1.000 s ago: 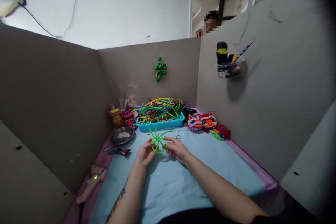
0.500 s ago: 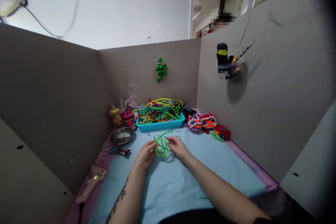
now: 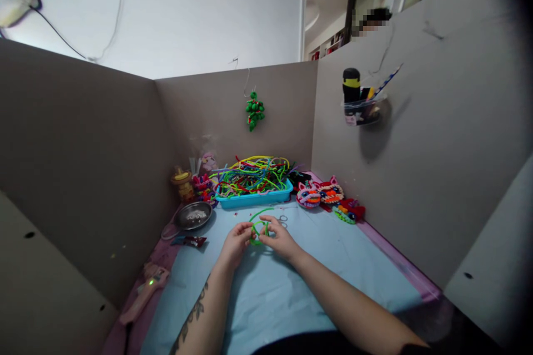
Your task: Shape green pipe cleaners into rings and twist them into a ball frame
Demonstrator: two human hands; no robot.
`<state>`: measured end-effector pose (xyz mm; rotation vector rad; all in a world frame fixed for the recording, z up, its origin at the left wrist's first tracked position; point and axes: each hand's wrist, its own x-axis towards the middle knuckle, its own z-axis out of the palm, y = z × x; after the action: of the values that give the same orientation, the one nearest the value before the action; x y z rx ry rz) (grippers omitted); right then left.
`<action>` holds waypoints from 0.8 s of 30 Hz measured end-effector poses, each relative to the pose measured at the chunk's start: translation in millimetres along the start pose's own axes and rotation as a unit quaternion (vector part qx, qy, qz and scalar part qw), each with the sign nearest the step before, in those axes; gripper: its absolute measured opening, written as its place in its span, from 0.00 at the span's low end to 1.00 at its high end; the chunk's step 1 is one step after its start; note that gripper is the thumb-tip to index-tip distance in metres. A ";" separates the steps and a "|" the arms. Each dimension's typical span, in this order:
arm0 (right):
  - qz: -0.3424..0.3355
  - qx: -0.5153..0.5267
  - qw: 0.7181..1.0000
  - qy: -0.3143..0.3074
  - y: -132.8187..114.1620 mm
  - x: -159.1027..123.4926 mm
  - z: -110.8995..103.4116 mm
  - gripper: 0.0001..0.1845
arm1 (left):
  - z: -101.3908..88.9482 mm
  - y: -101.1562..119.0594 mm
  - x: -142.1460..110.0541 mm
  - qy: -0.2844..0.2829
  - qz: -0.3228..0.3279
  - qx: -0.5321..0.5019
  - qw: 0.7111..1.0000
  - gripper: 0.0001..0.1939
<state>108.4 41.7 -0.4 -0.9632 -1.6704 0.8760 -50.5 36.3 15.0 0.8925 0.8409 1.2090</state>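
Observation:
A bright green pipe cleaner [image 3: 259,226], bent into a small loop with loose ends, is held above the light blue mat [image 3: 291,283]. My left hand [image 3: 236,243] pinches its left side and my right hand [image 3: 277,237] pinches its right side, fingers closed on it. The two hands nearly touch. Just beyond them stands a blue tray [image 3: 255,197] heaped with pipe cleaners of many colours.
A metal bowl [image 3: 192,214] of small white beads sits at the left, a pink glue gun [image 3: 146,287] nearer me on the left. Finished colourful cat-face pieces [image 3: 320,193] lie at the right. Cardboard walls surround the desk; a green ornament [image 3: 254,111] and a cup of tools [image 3: 361,105] hang there. Another person's head shows above the wall.
My hands have drawn closer together and the green loop has been squeezed smaller, with fewer ends sticking out. The person behind the wall has moved right.

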 end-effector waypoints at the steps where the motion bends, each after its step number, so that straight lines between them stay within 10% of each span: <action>1: 0.009 0.007 1.000 0.004 0.0 0.1 0.3 0.03 | 1.3 -0.4 -0.3 -0.015 -0.011 -0.006 1.000 0.14; 7: 0.042 0.016 0.999 0.010 3.1 1.6 1.7 0.03 | 6.4 -1.5 -4.9 -0.090 -0.044 -0.019 0.995 0.06; 19: 0.030 0.012 0.999 -0.012 3.7 1.4 2.9 0.05 | 1.7 -6.3 -0.9 -0.018 -0.032 0.021 0.999 0.09; 24: 0.005 0.107 0.994 0.019 4.2 0.6 -2.9 0.20 | -7.8 -0.4 6.7 0.020 -0.096 -0.121 0.988 0.05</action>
<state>111.8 44.3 -3.1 -0.8359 -1.5054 1.0136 -56.3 43.7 11.0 0.5795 0.7742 1.1331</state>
